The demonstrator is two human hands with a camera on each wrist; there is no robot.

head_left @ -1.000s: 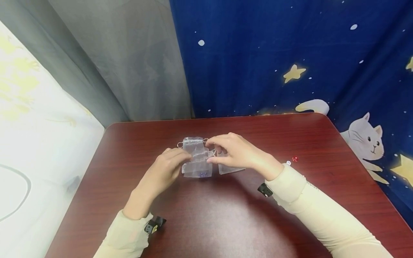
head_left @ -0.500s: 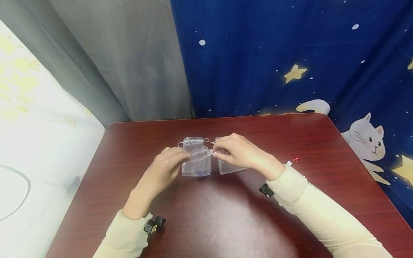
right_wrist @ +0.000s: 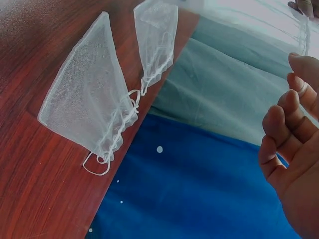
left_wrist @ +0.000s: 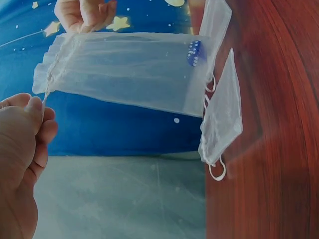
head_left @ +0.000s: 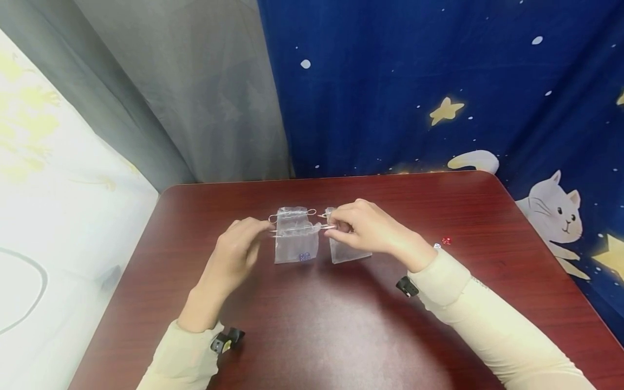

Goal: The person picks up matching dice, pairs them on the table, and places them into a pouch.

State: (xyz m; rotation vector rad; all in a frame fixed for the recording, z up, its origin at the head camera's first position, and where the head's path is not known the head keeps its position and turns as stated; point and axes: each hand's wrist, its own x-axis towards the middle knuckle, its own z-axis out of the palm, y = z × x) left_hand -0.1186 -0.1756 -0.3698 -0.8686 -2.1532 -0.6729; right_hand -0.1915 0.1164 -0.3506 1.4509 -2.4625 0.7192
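Observation:
A sheer white drawstring pouch [head_left: 296, 246] hangs upright between my hands, its blue dice [left_wrist: 195, 53] showing through at the bottom corner. My left hand [head_left: 237, 246] pinches the drawstring on the left between thumb and fingertip. The string runs taut to the pouch's mouth in the left wrist view. My right hand [head_left: 363, 230] pinches the string's other end, at the right of the mouth. Slight ruffles show along the mouth. In the right wrist view, the right hand [right_wrist: 294, 124] has its fingers curled, with most of the held pouch out of frame.
Two more sheer pouches lie flat on the dark red table [head_left: 312, 325]: one behind the held pouch [right_wrist: 155, 40], one below my right hand [right_wrist: 89, 94]. A red die [head_left: 446, 241] and a white die [head_left: 436, 246] lie by the right sleeve. Curtains hang past the far edge.
My left hand has moved left and my right hand slightly right, so the drawstring is stretched between them. The pouch's mouth has straightened and its bottom has risen a little.

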